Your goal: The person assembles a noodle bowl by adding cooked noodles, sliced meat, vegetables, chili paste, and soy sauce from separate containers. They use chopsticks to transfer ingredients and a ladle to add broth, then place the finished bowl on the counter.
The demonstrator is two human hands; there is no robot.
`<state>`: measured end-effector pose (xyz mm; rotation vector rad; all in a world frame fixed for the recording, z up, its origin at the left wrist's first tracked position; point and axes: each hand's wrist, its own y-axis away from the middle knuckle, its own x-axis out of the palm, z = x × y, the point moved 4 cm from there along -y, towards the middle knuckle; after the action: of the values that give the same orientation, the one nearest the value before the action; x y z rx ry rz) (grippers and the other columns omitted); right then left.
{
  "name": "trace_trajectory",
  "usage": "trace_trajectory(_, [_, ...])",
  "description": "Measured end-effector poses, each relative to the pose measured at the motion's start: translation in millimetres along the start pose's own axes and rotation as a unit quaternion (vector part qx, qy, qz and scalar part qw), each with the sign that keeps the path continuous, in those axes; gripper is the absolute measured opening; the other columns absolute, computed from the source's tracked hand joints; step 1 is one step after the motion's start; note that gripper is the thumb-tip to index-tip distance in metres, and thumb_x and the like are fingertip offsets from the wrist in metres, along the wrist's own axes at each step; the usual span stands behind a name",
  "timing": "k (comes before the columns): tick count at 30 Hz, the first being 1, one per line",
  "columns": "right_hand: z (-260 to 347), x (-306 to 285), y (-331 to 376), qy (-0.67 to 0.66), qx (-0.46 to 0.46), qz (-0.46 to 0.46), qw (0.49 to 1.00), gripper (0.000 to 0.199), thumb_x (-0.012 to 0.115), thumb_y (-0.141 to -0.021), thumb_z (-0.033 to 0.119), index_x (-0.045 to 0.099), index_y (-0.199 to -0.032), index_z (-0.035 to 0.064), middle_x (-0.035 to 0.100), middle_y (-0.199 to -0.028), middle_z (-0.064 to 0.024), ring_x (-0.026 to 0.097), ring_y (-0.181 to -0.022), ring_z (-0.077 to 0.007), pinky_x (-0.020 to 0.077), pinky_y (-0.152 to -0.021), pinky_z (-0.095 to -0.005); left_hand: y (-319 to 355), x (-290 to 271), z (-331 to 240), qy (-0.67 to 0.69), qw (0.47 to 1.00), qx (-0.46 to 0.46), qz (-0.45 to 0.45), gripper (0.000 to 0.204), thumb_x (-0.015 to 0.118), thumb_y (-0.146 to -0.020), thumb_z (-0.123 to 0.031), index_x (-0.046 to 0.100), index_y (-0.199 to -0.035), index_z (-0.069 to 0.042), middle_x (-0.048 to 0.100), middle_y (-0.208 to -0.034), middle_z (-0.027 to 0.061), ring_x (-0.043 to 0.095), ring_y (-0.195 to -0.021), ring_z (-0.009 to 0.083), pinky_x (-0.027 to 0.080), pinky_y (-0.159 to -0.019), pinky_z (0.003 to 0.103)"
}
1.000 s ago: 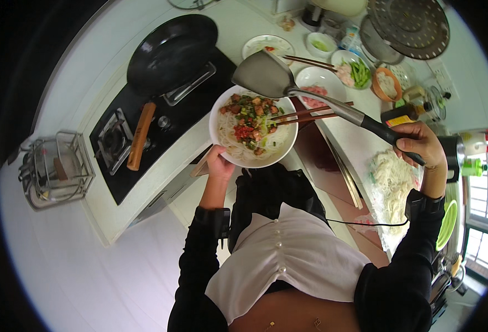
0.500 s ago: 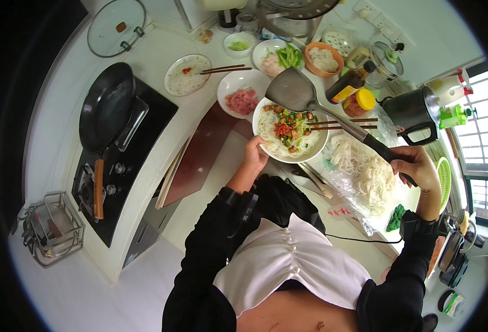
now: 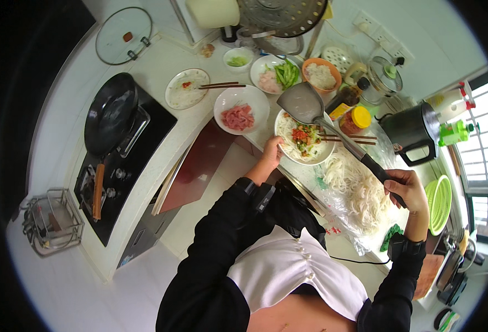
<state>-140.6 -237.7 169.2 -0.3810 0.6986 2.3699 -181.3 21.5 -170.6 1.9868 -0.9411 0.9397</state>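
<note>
My left hand (image 3: 270,153) grips the near left rim of a white bowl (image 3: 317,161), thumb over the edge. White noodles with red chili, chopped greens and browned bits fill it, and a pair of chopsticks (image 3: 360,136) rests across its right side. My right hand (image 3: 407,188) is closed round the black handle of a wok spatula (image 3: 302,103). The spatula's broad metal head is over the bowl's far rim, hiding part of the food. Whether it touches the bowl, I cannot tell. Below the handle, a pile of loose white noodles (image 3: 360,191) lies on clear plastic.
Left of the bowl are a plate of raw sliced meat (image 3: 238,117) and a noodle-smeared plate (image 3: 187,102) with chopsticks. A black wok (image 3: 111,113) sits on the stove. Behind stand a yellow-lidded jar (image 3: 357,122), a dark bottle (image 3: 346,99) and a black kettle (image 3: 412,133).
My left hand and the bowl have moved right, away from the meat plate, and look lower. The spatula has shifted along with them, still over the bowl. The whole view has shifted slightly.
</note>
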Motion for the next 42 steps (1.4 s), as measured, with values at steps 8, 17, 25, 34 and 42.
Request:
trace_trajectory(8, [36.4, 51.5, -46.7, 0.025, -0.062, 0.075, 0.995, 0.023, 0.061, -0.075, 0.008, 0.059, -0.094, -0.0054, 0.053, -0.057, -0.0015, 0.043, -0.037, -0.0051, 0.0324, -0.033, -0.0182, 21.3, 11.9, -20.3, -0.197, 0.977, -0.014, -0.082, 0.047, 0.054, -0.08, -0.043, 0.052, -0.105, -0.004, 0.058, -0.097, 0.007, 0.059, -0.084, 0.015, 0.05, -0.07, 0.031])
trace_trajectory(17, [121.2, 205.7, -120.1, 0.084, -0.133, 0.211, 0.965, 0.017, 0.058, -0.077, 0.012, 0.059, -0.086, -0.002, 0.054, -0.058, -0.0012, 0.043, -0.037, -0.0043, 0.0316, -0.034, -0.0179, 58.6, -33.3, -106.4, -0.245, 0.969, -0.019, 0.016, 0.047, 0.053, -0.081, -0.044, 0.052, -0.107, -0.006, 0.057, -0.1, 0.0082, 0.057, -0.089, 0.0191, 0.049, -0.074, 0.033])
trace_trajectory(25, [212.1, 408.4, -200.7, 0.163, -0.228, 0.285, 0.917, 0.012, 0.055, -0.07, 0.008, 0.057, -0.07, -0.0035, 0.053, -0.054, -0.0059, 0.048, -0.04, -0.0116, 0.0381, -0.035, -0.0265, 73.6, -155.2, -252.6, 0.039, 0.986, 0.134, -0.092, 0.027, 0.057, -0.081, -0.022, 0.044, -0.099, -0.007, 0.052, -0.099, 0.0121, 0.053, -0.098, 0.0269, 0.041, -0.086, 0.039])
trace_trajectory(34, [253.7, 489.8, -251.6, 0.312, -0.2, 0.3, 0.879, 0.013, 0.056, -0.066, 0.007, 0.058, -0.068, -0.0054, 0.053, -0.052, -0.0073, 0.049, -0.039, -0.013, 0.0377, -0.035, -0.0253, 11.1, -167.0, -269.5, 0.099, 0.986, 0.082, -0.104, 0.078, 0.055, -0.078, -0.007, -0.001, -0.13, -0.02, 0.043, -0.104, 0.0197, 0.052, -0.093, 0.0344, 0.042, -0.085, 0.046])
trace_trajectory(42, [237.9, 514.6, -280.5, 0.242, -0.148, 0.35, 0.893, 0.012, 0.057, -0.069, 0.007, 0.058, -0.07, -0.0049, 0.055, -0.056, -0.0069, 0.048, -0.039, -0.0127, 0.0364, -0.035, -0.0254, -38.7, -175.2, -271.6, 0.077, 0.994, 0.077, -0.011, 0.058, 0.048, -0.08, -0.01, 0.017, -0.126, -0.024, 0.045, -0.104, 0.0065, 0.052, -0.092, 0.0268, 0.045, -0.076, 0.04])
